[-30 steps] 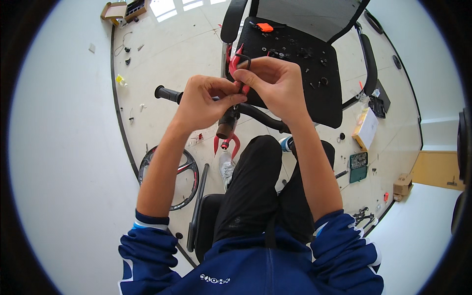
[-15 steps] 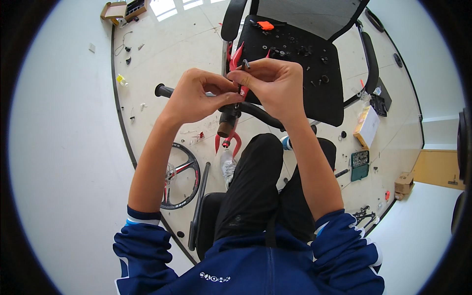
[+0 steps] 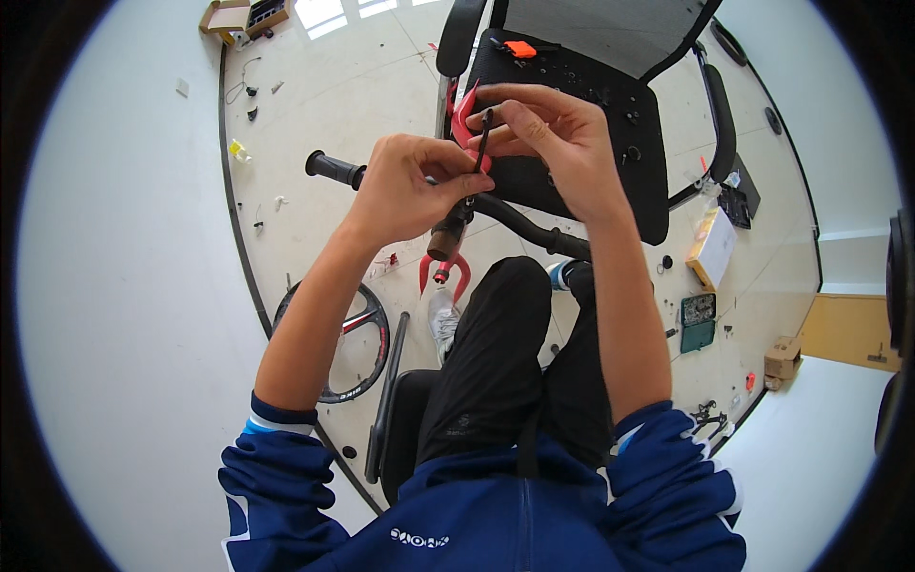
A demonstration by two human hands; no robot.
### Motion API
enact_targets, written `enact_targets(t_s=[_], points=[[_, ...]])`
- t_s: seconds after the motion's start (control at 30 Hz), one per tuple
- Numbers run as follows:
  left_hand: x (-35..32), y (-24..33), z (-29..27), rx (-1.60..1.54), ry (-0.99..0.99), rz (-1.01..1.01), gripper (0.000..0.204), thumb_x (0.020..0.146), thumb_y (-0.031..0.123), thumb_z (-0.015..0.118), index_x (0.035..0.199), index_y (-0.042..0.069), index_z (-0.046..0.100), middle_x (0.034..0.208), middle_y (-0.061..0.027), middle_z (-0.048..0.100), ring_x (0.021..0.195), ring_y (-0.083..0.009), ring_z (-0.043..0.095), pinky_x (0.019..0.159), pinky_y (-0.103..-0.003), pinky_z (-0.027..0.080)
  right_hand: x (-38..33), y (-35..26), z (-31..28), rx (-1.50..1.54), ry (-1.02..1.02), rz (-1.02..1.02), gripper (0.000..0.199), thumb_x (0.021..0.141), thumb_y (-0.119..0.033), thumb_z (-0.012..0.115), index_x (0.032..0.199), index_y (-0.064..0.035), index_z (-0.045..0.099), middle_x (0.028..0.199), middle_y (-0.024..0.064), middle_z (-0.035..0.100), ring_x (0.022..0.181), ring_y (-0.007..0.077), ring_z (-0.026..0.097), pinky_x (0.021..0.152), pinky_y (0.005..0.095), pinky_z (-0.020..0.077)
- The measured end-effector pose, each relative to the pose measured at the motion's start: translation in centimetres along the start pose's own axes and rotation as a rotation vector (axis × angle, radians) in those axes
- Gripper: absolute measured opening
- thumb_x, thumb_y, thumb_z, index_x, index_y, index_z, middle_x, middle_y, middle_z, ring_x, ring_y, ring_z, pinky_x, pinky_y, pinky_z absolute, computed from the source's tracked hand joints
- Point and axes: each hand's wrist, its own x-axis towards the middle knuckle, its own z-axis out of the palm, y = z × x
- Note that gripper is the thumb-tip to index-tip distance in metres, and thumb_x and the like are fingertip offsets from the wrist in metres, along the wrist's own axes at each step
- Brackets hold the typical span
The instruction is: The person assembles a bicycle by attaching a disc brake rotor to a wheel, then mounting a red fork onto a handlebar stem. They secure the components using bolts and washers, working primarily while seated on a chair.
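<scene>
My left hand (image 3: 405, 191) pinches a slim black hex key (image 3: 483, 143) between thumb and fingertips, low on its shaft. The key stands nearly upright over the clamp of a bicycle stem (image 3: 446, 235), and its lower tip is hard to make out. My right hand (image 3: 562, 133) is open, with its fingers spread around the key's upper end. Below my hands a black handlebar (image 3: 515, 222) runs through the stem, its left grip (image 3: 334, 169) sticking out past my left wrist. A red fork (image 3: 443, 272) shows beneath, and red frame parts (image 3: 464, 116) lie behind my fingers.
A black office chair seat (image 3: 624, 195) ahead carries loose small parts and an orange item (image 3: 519, 49). A spoked wheel (image 3: 376, 353) lies on the floor at left. At right are a white-and-yellow box (image 3: 712, 250) and an open green tool case (image 3: 698, 322).
My right fingers have come off the hex key and spread apart. The left hand keeps its pinch, slightly further right, and the key's upper end has shifted up and right.
</scene>
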Motion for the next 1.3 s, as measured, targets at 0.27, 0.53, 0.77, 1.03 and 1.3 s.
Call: enact_targets(t_s=[0.27,0.53,0.77,1.03,1.3], points=[[0.0,0.2,-0.2,-0.061,-0.054,-0.031,0.009,0.083,0.002,0.075,0.088,-0.006,0.074,0.074,-0.0045,0.070,0.066,-0.0049,0.060,0.061,-0.021,0.049,1.1,-1.5,0.3,-0.411,-0.023,-0.086,0.018,0.088,-0.014,0.074,0.090,0.0034,0.073,0.077,0.0094,0.072,0.069,0.0139,0.071,0.065,0.0247,0.0577],[-0.1,0.4,-0.1,0.001,-0.054,0.052,0.012,0.085,-0.002,0.069,0.096,-0.006,0.074,0.081,-0.0093,0.073,0.071,-0.0087,0.065,0.069,-0.024,0.054,-0.7,-1.0,3.1,-0.492,0.449,-0.069,0.016,0.084,-0.013,0.074,0.080,0.0012,0.069,0.066,0.0072,0.070,0.055,0.0115,0.067,0.053,0.0225,0.0518],[-0.1,0.2,-0.6,-0.001,-0.112,0.043,0.013,0.087,-0.005,0.064,0.098,-0.006,0.073,0.084,-0.0106,0.072,0.075,-0.0119,0.066,0.073,-0.027,0.055,-0.6,-1.1,-0.9,-0.339,-0.011,0.029,0.014,0.089,-0.009,0.070,0.097,0.0012,0.074,0.086,0.0115,0.073,0.077,0.0143,0.071,0.071,0.0241,0.0564],[-0.2,0.8,-1.1,0.000,-0.193,0.058,0.017,0.088,-0.007,0.061,0.100,-0.004,0.072,0.086,-0.0117,0.070,0.080,-0.0167,0.067,0.078,-0.029,0.054,-0.1,-1.3,-0.8,-0.157,-0.096,-0.051,0.013,0.087,-0.008,0.071,0.097,0.0011,0.074,0.092,0.0120,0.073,0.084,0.0179,0.072,0.083,0.0301,0.0582],[0.0,0.0,-1.2,-0.154,-0.266,0.128,0.016,0.090,-0.007,0.059,0.101,-0.002,0.071,0.091,-0.0100,0.069,0.088,-0.0188,0.067,0.083,-0.032,0.053,0.1,-1.6,-1.9,-0.174,-0.279,-0.083,0.017,0.087,-0.009,0.074,0.100,0.0008,0.072,0.088,0.0105,0.072,0.082,0.0174,0.072,0.081,0.0303,0.0589]])
